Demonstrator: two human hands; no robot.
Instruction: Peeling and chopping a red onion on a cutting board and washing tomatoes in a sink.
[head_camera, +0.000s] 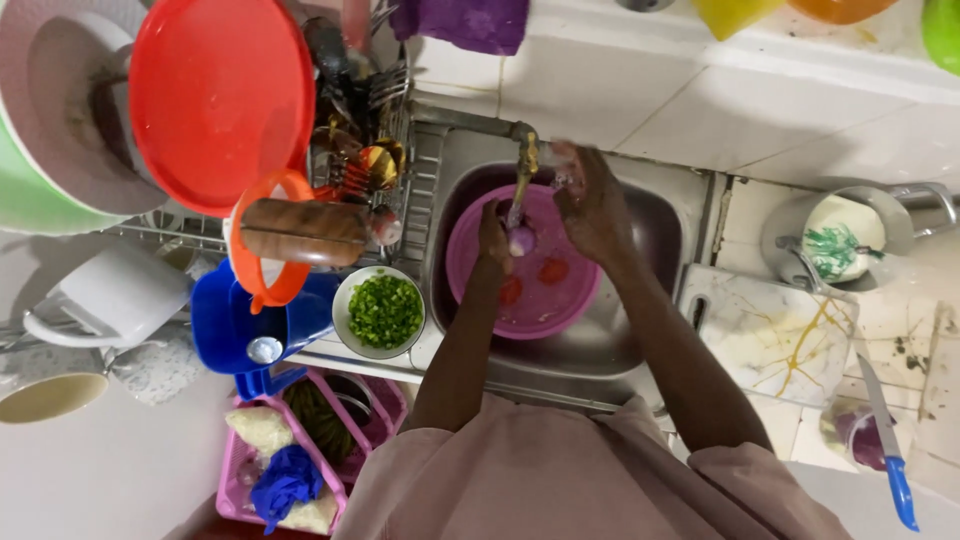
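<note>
A purple plastic basin (470, 262) sits in the steel sink (600, 345) with three red tomatoes (552, 270) lying in it. My left hand (492, 232) holds a small round purple onion (520, 241) over the basin, just under the brass tap (524, 155). My right hand (592, 205) reaches up to the tap's head, its blurred fingers closed around the tap handle (566, 172). Both forearms stretch out from my pink sleeves over the sink's front rim.
Left of the sink stand a white bowl of chopped green vegetable (384, 311), a blue jug (235, 325) and a dish rack with a red plate (220, 95). At the right lie a stained white cutting board (775, 335), a blue-handled knife (888, 445) and a steel pot (845, 240).
</note>
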